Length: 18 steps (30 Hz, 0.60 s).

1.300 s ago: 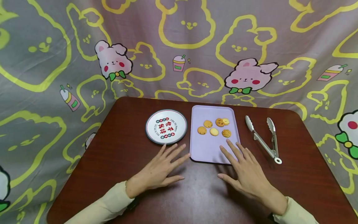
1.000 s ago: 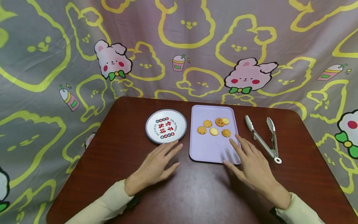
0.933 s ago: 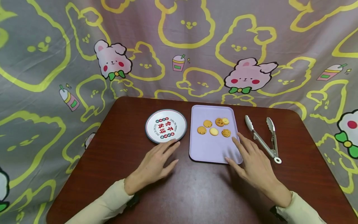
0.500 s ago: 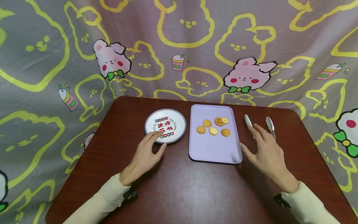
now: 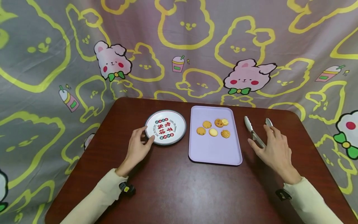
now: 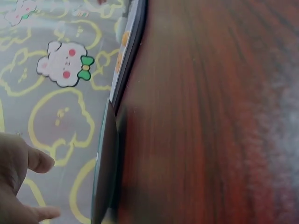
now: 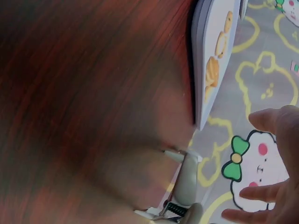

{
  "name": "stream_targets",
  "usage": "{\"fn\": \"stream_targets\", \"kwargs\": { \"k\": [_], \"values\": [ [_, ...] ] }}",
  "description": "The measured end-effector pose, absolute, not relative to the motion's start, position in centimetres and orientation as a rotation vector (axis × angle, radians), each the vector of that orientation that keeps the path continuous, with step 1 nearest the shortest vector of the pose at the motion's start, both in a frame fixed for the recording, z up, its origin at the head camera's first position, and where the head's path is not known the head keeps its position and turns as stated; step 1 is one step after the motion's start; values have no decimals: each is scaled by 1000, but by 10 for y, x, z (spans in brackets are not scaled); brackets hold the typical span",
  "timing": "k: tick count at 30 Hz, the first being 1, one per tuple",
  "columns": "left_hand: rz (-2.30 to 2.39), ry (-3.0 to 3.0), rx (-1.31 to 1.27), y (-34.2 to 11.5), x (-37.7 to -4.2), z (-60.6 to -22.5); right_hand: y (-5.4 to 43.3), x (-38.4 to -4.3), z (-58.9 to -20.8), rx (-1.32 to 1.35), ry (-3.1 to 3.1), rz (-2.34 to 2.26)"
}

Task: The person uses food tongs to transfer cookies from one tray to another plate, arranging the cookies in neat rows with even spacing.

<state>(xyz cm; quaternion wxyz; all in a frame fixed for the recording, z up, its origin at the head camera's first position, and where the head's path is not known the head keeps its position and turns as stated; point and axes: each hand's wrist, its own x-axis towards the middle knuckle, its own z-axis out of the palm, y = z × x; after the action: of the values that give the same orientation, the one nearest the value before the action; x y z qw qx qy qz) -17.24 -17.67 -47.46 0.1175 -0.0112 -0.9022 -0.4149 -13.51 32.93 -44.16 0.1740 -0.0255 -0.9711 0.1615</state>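
A white plate (image 5: 180, 130) with a dark rim and red lettering lies left of centre. My left hand (image 5: 136, 150) is at its left edge, thumb and fingers parted; the left wrist view has the fingers apart from the plate (image 6: 104, 163), seen edge-on. To the right, metal tongs (image 5: 248, 123) with pale tips lie spread on the table, partly covered by my right hand (image 5: 275, 153). That hand hovers over them with loosely bent fingers and grips nothing. In the right wrist view the tongs (image 7: 188, 179) lie below the hand.
Between plate and tongs lies a lilac tray (image 5: 215, 153) bearing several cookies (image 5: 213, 132) in its far half. Everything stands on a dark reddish wooden table (image 5: 190, 189). A cartoon-printed curtain (image 5: 195, 56) hangs around the table's back and sides.
My left hand has moved left from in front of the plate to its left edge. My right hand has moved right from the tray's near corner to over the tongs.
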Motion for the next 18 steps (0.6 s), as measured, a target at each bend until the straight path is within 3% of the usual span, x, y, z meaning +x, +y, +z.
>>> {"fn": "stream_targets", "kwargs": {
  "k": [7,12,18],
  "values": [
    [-1569,-2685,247,-185,-184,-477,337,-143,-448,-213,-2857,461],
    [-1974,-2492,357,-185,-193,-480,339,-147,-453,-272,-2882,460],
    [-2080,-2439,412,-183,-199,-482,341,-151,-457,-363,-2937,457]
  ]
}}
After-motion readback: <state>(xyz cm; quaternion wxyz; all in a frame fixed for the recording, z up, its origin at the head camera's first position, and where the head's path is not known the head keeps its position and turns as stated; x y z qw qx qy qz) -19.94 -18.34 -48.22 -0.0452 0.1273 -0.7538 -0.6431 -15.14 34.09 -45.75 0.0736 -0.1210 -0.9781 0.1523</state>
